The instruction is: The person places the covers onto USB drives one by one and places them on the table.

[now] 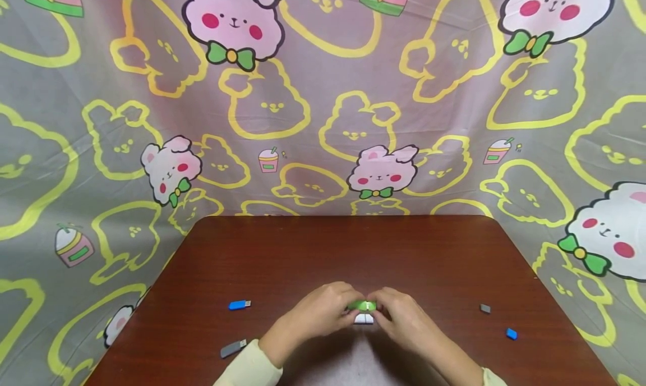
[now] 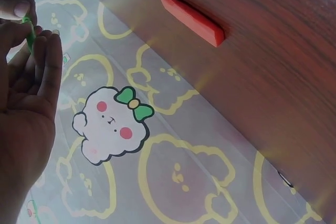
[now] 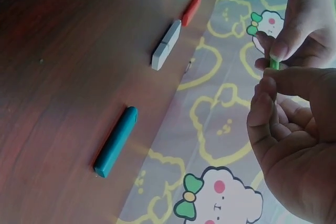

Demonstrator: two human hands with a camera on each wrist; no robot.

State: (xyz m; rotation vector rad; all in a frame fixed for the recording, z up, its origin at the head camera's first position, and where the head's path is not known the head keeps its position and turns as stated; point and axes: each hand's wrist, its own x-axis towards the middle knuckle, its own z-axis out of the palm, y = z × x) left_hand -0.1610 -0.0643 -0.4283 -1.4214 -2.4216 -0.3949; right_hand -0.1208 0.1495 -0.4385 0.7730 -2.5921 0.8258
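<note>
Both hands meet over the table's near part, holding a green USB flash drive [image 1: 360,306] level between them. My left hand [image 1: 325,310] pinches its left end with thumb and fingers. At the right end, my right hand [image 1: 406,321] pinches it the same way. A narrow pale band shows on the stick near the right fingertips. Just below the hands lies a white USB stick [image 1: 363,318] with a seam across it. The wrist views show a red stick [image 2: 192,18] and a teal stick [image 3: 116,141] near the table edge; the forearms hide both in the head view.
On the left lie an uncapped blue USB drive [image 1: 237,305] and an uncapped grey one [image 1: 232,349]. A grey cap [image 1: 485,308] and a blue cap [image 1: 512,334] lie on the right. A patterned curtain [image 1: 313,111] surrounds the brown table [image 1: 343,246].
</note>
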